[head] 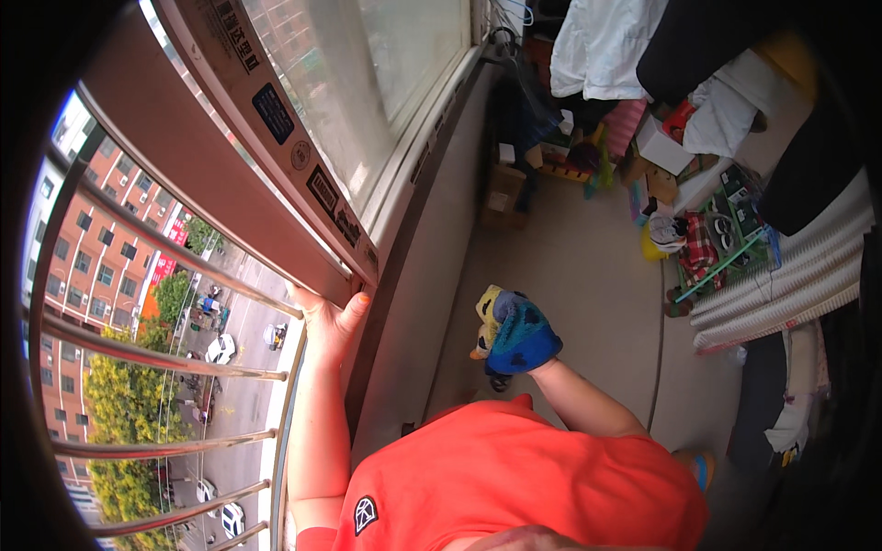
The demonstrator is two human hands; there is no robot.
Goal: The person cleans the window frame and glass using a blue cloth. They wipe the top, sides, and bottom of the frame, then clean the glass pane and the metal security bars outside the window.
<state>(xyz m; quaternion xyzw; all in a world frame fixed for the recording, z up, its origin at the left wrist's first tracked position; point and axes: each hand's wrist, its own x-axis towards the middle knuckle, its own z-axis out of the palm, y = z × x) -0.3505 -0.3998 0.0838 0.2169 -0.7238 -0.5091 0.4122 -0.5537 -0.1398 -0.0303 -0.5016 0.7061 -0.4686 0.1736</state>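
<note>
My left hand point(329, 324) is at the lower end of a brown window sash frame point(255, 186). Its thumb rests on the near edge, while the fingers are partly hidden beyond the frame. A blue and yellow patterned terry cloth point(525, 337) covers most of my right hand point(477, 354), leaving a fingertip showing at the cloth's left edge. That hand is held in front of my body above the floor, apart from the window. Stickers with writing are on the frame, and a glass pane point(372, 82) stands beyond it.
Curved metal guard bars point(172, 358) stand outside the window, high above a street point(241, 406). Clothes point(606, 48) hang at the upper right. Boxes point(665, 144), a green rack point(730, 241) with shoes and a white ribbed curtain point(792, 275) line the right side.
</note>
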